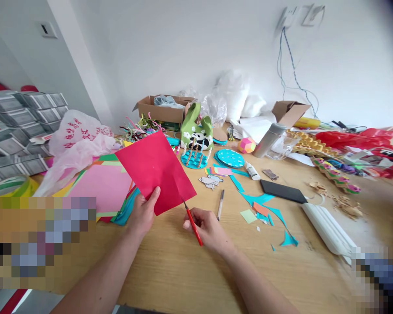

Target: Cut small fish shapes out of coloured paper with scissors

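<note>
My left hand (145, 212) pinches the lower left edge of a red paper sheet (157, 170), thumb on top, and the sheet is held up above the table. Red-handled scissors (194, 226) are in my right hand (205, 226), their tip touching the sheet near its lower right edge. Whether the blades are apart is too small to tell. Behind the sheet, to the left, lies a stack of coloured paper with a pink sheet (100, 187) on top. A pen (220, 205) rests on the table to the right of the sheet.
Blue paper scraps (255, 199) lie right of the pen, near a black power bank (282, 191). Farther back are a green panda bag (197, 135), blue discs (229, 158), a grey bottle (270, 139) and a cardboard box (160, 111). A plastic bag (78, 139) sits at left.
</note>
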`<state>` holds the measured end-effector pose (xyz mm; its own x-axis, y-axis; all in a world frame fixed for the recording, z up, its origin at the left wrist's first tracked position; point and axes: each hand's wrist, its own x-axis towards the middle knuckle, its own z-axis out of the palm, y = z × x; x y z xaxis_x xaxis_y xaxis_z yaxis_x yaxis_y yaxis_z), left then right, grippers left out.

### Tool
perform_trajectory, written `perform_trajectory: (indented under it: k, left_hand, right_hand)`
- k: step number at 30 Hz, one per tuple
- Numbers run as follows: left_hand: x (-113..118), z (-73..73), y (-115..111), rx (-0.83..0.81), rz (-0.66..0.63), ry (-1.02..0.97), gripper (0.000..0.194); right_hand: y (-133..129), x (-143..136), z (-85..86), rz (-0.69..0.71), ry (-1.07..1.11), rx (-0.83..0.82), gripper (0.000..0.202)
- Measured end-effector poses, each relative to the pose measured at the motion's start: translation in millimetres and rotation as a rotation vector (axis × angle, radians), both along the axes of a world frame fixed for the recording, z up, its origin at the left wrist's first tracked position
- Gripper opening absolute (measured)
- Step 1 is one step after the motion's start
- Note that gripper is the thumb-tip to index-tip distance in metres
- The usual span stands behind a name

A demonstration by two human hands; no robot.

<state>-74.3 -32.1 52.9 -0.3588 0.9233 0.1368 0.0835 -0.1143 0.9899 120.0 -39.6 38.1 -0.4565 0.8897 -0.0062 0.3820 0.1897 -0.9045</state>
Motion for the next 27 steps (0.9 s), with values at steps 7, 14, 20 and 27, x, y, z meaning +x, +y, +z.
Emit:
perform_trajectory:
  k: [7,14,20,27]
  left_hand:
    - [1.6,-4.1,0.7,0.037,-0.035,-0.069,0.032]
    - [0.0,-7.4,2.0,0.032,-0.009,-0.043,0.030]
    - [1.2,-9.8,3.9,0.026,-0.031,-0.155,0.034]
    - [-0.3,-21.4,5.0,0.028,-0.054,-0.076,0.039]
  right_hand:
    - [2.1,-0.3,-3.9,-0.028,0.006,-0.025,0.040]
    - [1.0,-0.9,-8.4,-0.056,0.006,-0.054,0.038]
    - [1.6,-0.6,-10.3,-0.079,-0.021,-0.022,0.042]
    - [1.9,-1.3,-6.8,-0.062,-0.014,-0.066,0.041]
